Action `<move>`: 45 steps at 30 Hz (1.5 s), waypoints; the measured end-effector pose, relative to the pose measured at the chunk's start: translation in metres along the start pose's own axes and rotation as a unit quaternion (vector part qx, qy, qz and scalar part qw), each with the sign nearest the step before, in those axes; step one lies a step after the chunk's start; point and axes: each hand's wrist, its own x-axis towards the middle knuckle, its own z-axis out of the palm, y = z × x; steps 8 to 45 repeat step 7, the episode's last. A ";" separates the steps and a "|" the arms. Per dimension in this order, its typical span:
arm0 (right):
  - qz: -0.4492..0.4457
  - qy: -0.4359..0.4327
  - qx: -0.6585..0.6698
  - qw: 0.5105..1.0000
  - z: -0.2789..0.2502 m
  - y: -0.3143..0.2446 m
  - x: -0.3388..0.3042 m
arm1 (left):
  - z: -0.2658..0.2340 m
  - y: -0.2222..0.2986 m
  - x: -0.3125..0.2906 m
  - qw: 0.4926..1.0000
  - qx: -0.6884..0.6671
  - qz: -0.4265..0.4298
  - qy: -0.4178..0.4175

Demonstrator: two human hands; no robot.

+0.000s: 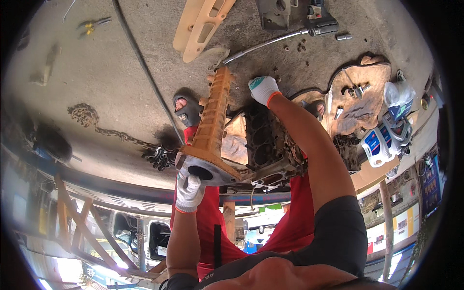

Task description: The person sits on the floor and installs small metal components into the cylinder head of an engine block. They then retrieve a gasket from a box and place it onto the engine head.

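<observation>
My left hand (190, 193), in a white knitted glove, grips the near end of a long orange ribbed metal housing (215, 118). That end has a flat flange with a round dark hole, and my fingers are at its edge. To the right of the housing stands an engine block (263, 140) with a row of open bores. My right hand (265, 90), also gloved, is over the far end of the block. Its fingers look curled closed; what they hold, if anything, is hidden.
Ahead lie a cream slotted cover (200, 29), a power tool with a long shaft (309, 30) and loose bolts (301, 46). Stained cardboard (360, 99) with small parts is at right, beside white jugs (377, 147). A chain (118, 135) and hose (140, 60) lie left.
</observation>
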 end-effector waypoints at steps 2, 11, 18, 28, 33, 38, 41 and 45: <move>-0.025 0.001 0.154 0.988 -0.025 0.012 -0.014 | 0.003 -0.003 -0.001 1.000 -0.002 0.015 0.016; 0.016 -0.149 0.592 0.792 -0.043 0.053 -0.039 | 0.003 -0.007 0.001 0.999 0.011 0.032 0.017; 0.016 -0.149 0.592 0.792 -0.043 0.053 -0.039 | 0.003 -0.007 0.001 0.999 0.011 0.032 0.017; 0.016 -0.149 0.592 0.792 -0.043 0.053 -0.039 | 0.003 -0.007 0.001 0.999 0.011 0.032 0.017; 0.016 -0.149 0.592 0.792 -0.043 0.053 -0.039 | 0.003 -0.007 0.001 0.999 0.011 0.032 0.017; 0.016 -0.149 0.592 0.792 -0.043 0.053 -0.039 | 0.003 -0.007 0.001 0.999 0.011 0.032 0.017; 0.016 -0.149 0.592 0.792 -0.043 0.053 -0.039 | 0.003 -0.007 0.001 0.999 0.011 0.032 0.017; 0.016 -0.149 0.592 0.792 -0.043 0.053 -0.039 | 0.003 -0.007 0.001 0.999 0.011 0.032 0.017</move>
